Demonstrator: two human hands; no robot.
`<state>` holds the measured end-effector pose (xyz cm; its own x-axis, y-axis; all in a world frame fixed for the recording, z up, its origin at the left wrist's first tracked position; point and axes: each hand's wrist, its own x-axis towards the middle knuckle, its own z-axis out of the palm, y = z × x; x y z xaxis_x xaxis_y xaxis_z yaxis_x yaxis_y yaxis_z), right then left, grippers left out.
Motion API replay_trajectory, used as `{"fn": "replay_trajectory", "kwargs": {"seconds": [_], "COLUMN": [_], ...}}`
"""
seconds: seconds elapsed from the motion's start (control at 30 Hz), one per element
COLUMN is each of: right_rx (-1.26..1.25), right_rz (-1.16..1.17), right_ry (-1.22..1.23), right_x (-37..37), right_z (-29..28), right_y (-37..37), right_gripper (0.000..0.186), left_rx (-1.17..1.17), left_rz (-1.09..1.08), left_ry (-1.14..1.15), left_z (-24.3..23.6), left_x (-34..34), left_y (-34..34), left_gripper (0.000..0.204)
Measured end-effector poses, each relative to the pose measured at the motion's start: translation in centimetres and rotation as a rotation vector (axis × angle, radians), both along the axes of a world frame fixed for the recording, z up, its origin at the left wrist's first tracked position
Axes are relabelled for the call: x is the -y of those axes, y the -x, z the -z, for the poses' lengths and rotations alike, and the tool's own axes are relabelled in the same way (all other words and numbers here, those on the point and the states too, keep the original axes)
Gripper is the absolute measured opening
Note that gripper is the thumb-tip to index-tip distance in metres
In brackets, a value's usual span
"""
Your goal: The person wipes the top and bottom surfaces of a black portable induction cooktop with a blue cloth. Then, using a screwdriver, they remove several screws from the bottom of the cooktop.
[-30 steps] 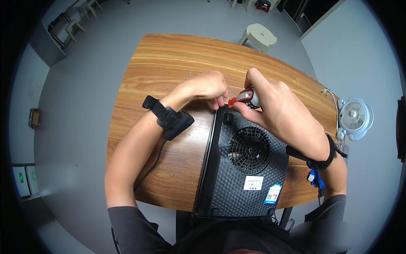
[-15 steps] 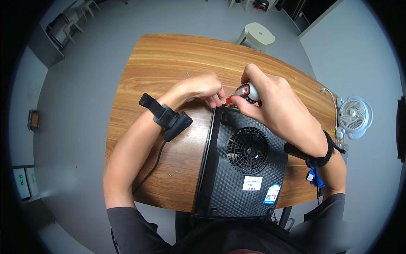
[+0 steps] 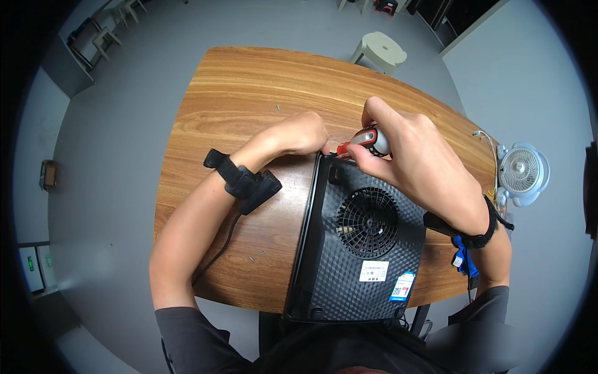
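A black appliance with a textured panel and round fan grille (image 3: 367, 290) lies on the wooden table (image 3: 224, 81), its near end by my body. My right hand (image 3: 417, 159) is shut on a red, black and silver screwdriver (image 3: 364, 140) held at the appliance's far left corner. My left hand (image 3: 302, 134) has its fingers curled down beside that corner, left of the screwdriver; what they hold is hidden. Black strapped devices sit on both wrists. A few small screws (image 3: 261, 253) lie left of the appliance, and another (image 3: 278, 107) lies farther back.
A light blue fan (image 3: 523, 173) stands at the table's right edge with cables. A blue item (image 3: 464, 258) lies beside my right forearm. A plastic stool (image 3: 380, 50) stands beyond the table, with more chairs against the far left wall.
My left hand has shifted slightly left, its fingers now tucked under and less visible. The screwdriver tilted and moved a little in my right hand, staying at the same corner.
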<state>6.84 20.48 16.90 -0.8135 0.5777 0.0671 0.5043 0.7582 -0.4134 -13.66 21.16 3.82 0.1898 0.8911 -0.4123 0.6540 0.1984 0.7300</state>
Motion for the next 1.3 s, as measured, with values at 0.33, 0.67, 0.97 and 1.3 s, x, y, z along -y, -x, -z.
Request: {"fn": "replay_trajectory", "kwargs": {"seconds": [0.33, 0.67, 0.97, 1.3], "right_rx": [-0.018, 0.044, 0.126, 0.052], "right_rz": [-0.029, 0.035, 0.069, -0.001], "right_ry": [-0.022, -0.065, -0.239, -0.265], "right_x": [0.3, -0.1, 0.6, 1.0], "right_z": [0.0, 0.1, 0.2, 0.9], "right_y": [0.1, 0.5, 0.6, 0.5], "right_gripper": [0.033, 0.041, 0.050, 0.048], "left_rx": [0.055, 0.088, 0.048, -0.015], "left_rz": [-0.046, -0.052, -0.017, -0.023], "left_ry": [0.071, 0.086, 0.068, 0.110], "left_z": [-1.4, -1.1, -1.7, -2.2], "left_x": [0.7, 0.8, 0.9, 0.6], "left_y": [0.0, 0.1, -0.3, -0.6], "left_gripper": [0.033, 0.029, 0.020, 0.025]}}
